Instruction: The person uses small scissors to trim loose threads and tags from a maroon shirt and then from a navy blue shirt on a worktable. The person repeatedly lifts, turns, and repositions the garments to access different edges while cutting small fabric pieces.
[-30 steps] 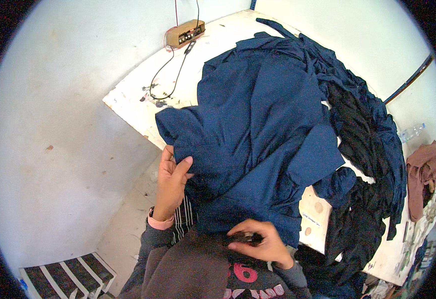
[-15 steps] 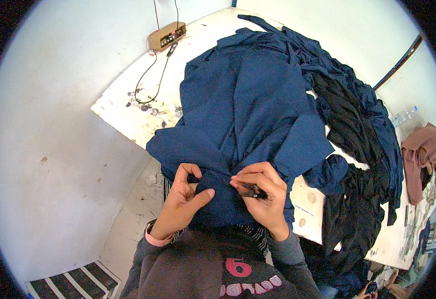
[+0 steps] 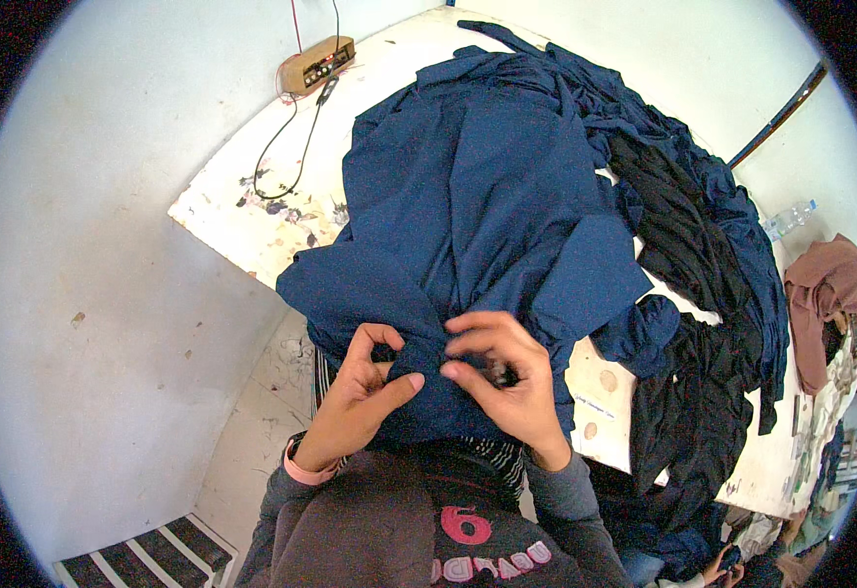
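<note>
A navy blue garment [image 3: 487, 186] lies spread over the table and hangs down its near edge toward my lap. My left hand [image 3: 358, 387] pinches a fold of it between thumb and fingers. Close by on the right, my right hand [image 3: 512, 377] curls over the same part of the cloth, thumb and fingertips slightly apart and somewhat blurred. Tucked in its palm is a small dark tool [image 3: 497, 371] with a shiny part, mostly hidden by the fingers; its exact kind cannot be made out.
Black garments [image 3: 683, 392] and more navy cloth pile up along the right. A brown box with wires [image 3: 318, 67] sits at the table's far left. Farther right are a plastic bottle [image 3: 791, 220] and a mauve cloth [image 3: 825, 294]. Another person's hand [image 3: 724, 568] shows at lower right.
My right hand's thumb and fingertips have spread from a pinch on the cloth, and its fingers have lifted slightly. My left hand keeps its hold. The whole view has shifted a little.
</note>
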Available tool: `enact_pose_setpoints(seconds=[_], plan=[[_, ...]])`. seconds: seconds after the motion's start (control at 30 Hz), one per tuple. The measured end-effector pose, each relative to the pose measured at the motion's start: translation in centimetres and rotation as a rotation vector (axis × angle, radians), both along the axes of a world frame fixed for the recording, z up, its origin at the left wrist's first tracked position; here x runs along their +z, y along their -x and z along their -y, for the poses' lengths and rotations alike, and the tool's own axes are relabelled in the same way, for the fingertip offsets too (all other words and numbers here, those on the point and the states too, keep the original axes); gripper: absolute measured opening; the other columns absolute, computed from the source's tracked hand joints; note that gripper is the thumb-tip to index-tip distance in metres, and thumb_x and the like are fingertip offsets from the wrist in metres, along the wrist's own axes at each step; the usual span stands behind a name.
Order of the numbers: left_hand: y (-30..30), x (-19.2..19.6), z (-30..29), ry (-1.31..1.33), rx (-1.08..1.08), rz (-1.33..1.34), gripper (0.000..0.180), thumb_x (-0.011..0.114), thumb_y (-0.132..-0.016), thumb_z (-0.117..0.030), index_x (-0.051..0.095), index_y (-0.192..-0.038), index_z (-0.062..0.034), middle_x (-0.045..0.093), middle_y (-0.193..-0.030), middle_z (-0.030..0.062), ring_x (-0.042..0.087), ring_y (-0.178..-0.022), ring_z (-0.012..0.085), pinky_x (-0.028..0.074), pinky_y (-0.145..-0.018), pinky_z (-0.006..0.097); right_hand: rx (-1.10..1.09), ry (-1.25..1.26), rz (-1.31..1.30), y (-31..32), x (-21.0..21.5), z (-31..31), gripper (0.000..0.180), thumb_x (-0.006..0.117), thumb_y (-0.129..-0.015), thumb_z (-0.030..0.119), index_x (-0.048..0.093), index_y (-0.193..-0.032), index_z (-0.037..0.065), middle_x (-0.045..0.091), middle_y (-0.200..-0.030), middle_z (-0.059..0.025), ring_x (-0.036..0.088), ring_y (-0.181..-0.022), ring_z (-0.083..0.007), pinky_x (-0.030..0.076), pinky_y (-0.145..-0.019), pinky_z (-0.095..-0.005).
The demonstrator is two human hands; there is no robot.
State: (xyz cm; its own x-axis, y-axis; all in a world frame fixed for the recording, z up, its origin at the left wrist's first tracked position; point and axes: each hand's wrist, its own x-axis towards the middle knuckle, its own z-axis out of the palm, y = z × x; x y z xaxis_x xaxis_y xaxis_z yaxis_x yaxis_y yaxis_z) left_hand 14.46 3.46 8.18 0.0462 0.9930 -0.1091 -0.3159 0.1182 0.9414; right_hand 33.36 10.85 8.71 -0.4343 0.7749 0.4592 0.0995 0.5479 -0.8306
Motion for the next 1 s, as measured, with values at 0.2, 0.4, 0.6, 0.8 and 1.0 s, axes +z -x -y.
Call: enact_pose_setpoints(seconds=[0.2,0.4,0.6,0.8,1.0], plan=[[0.5,-0.8,0.2,0.018,-0.126,-0.101,0.037,0.063,-0.1,-0.008,0.036,-0.125,-0.0107,0.051,-0.082,-0.0069,0.036,-0.067,-0.0039,0.023,-0.057,0.017,-0.133,0.078,0.015,1.3,1.8,0.2,0.02,0.081,-0.08,0.0,0.074,-0.098,0.003,0.07,-0.099,-0.0082,0.064,-0.084,-0.0145,0.049,-0.07,-0.027],[-0.3,-0.4,0.0,-0.507,0.275,-0.941,0.017,0.077,-0.089,-0.012,0.063,-0.099,-0.0092,0.066,-0.093,0.0028,0.061,-0.089,0.0146,0.047,-0.077,0.029,0.079,0.066,0.078,1.3,0.1,-0.3,0.019,0.076,-0.075,-0.002,0.073,-0.092,0.006,0.067,-0.089,-0.0079,0.07,-0.079,-0.0237,0.052,-0.065,-0.032],[0.4,-1.3,-0.5,-0.472,0.208,-0.719,0.018,0.086,-0.077,-0.012,0.071,-0.087,-0.0072,0.075,-0.104,0.0093,0.067,-0.113,0.0268,0.048,-0.095,0.038,-0.078,-0.262,0.228,1.0,0.8,-0.7,0.018,0.075,-0.072,0.005,0.072,-0.089,0.012,0.065,-0.085,-0.0046,0.066,-0.072,-0.0228,0.046,-0.059,-0.0328],[-0.1,-2.3,-0.4,-0.252,0.286,-0.357,0.017,0.085,-0.078,-0.007,0.072,-0.088,-0.0036,0.073,-0.095,0.008,0.068,-0.095,0.0224,0.049,-0.089,0.034,-0.266,-0.14,0.197,0.2,1.9,-1.1,0.018,0.075,-0.083,0.011,0.065,-0.097,0.007,0.065,-0.085,-0.0076,0.067,-0.075,-0.0233,0.05,-0.062,-0.0344],[0.2,-2.8,-0.8,-0.399,0.366,-0.595,0.017,0.084,-0.078,-0.011,0.074,-0.09,-0.0059,0.072,-0.091,0.0059,0.067,-0.091,0.0226,0.047,-0.086,0.035,-0.053,0.27,0.26,-1.1,2.6,1.2,0.025,0.071,-0.094,0.018,0.055,-0.105,0.003,0.067,-0.077,-0.0113,0.067,-0.068,-0.0194,0.049,-0.061,-0.0321]])
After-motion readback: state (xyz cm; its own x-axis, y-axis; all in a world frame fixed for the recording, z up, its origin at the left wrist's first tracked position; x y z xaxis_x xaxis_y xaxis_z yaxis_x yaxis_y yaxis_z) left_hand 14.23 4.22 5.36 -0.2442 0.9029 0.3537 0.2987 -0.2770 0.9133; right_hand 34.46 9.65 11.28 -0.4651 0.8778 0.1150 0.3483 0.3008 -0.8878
